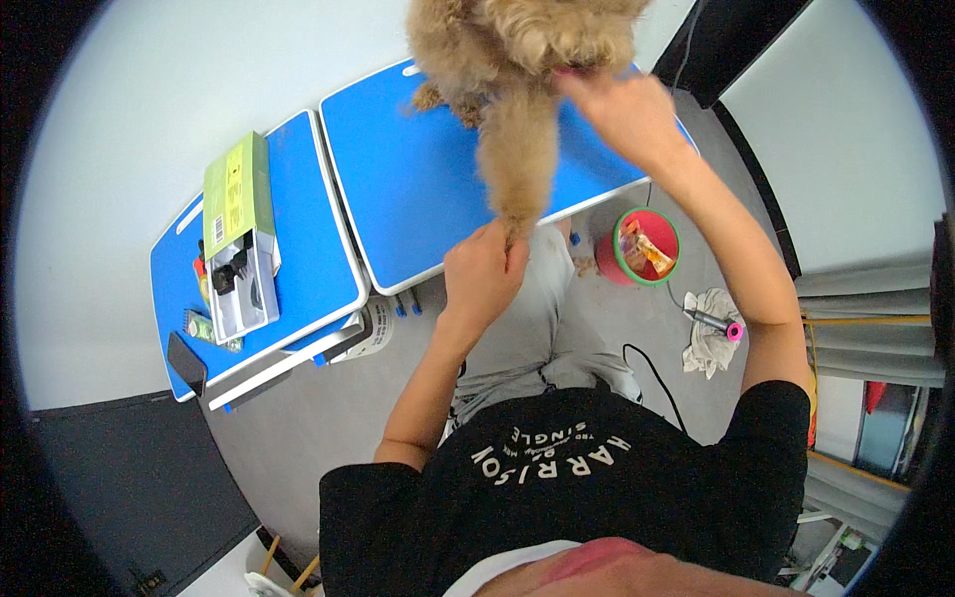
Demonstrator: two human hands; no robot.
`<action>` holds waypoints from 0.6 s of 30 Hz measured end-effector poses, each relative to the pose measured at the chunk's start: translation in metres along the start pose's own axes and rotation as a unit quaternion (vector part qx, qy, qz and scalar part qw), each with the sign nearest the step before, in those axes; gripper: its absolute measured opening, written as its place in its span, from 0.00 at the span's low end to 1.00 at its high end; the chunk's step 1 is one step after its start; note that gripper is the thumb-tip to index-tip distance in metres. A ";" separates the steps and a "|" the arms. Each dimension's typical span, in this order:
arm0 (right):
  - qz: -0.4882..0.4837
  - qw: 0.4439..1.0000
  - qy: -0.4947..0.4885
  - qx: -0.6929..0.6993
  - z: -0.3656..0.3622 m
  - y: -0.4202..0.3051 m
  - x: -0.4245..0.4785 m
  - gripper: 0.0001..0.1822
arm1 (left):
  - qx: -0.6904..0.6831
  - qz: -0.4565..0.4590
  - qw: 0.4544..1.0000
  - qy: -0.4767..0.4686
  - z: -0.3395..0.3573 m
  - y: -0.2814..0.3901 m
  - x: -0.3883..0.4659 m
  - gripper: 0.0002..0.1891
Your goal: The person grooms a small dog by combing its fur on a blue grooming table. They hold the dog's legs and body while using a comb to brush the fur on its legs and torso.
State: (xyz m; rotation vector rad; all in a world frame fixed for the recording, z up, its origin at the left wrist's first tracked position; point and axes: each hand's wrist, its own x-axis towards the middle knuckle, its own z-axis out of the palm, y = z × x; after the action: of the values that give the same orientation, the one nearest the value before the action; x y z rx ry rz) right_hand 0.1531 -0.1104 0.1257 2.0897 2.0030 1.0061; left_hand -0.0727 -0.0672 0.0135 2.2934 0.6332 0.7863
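A curly tan dog (515, 45) is on a blue folding table (403, 201) with a white edge, its head cut off by the top of the picture. My left hand (485, 272) grips the paw end of its outstretched foreleg (520, 157), just past the table's near edge. My right hand (627, 116), blurred, is up against the fur below the muzzle. Something pink (573, 72) shows at its fingertips; whether that is the dog's tongue or a held thing is unclear. The dog's fur hides part of those fingers.
On the left table section lie a green box (237, 194), its pulled-out tray (265, 302) holding black parts, and a dark phone-like slab (186, 363). A pink bin (609, 261) holding litter stands on the floor. Nearby, a grey-and-pink hair dryer (712, 322) rests on a cloth (705, 354).
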 end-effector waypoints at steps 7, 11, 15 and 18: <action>-0.046 0.991 0.112 0.054 -0.043 -0.029 -0.006 0.08 | -0.045 0.049 0.998 0.021 0.006 0.007 -0.003 0.10; -0.153 0.983 -0.078 -0.066 -0.040 -0.043 -0.003 0.09 | -0.033 0.069 0.997 0.017 0.015 0.017 0.000 0.12; -0.106 0.971 -0.149 -0.153 -0.076 -0.002 0.043 0.06 | -0.006 0.062 0.998 0.014 0.021 0.016 0.001 0.13; -0.111 0.972 -0.090 -0.185 -0.106 0.015 0.053 0.07 | -0.011 0.043 0.999 -0.022 0.022 0.020 -0.001 0.11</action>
State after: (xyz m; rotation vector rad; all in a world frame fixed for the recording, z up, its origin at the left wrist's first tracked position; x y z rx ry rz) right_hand 0.1095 -0.1042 0.2365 1.6600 1.7524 1.0156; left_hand -0.0535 -0.0906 0.0132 2.3246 0.5063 0.7763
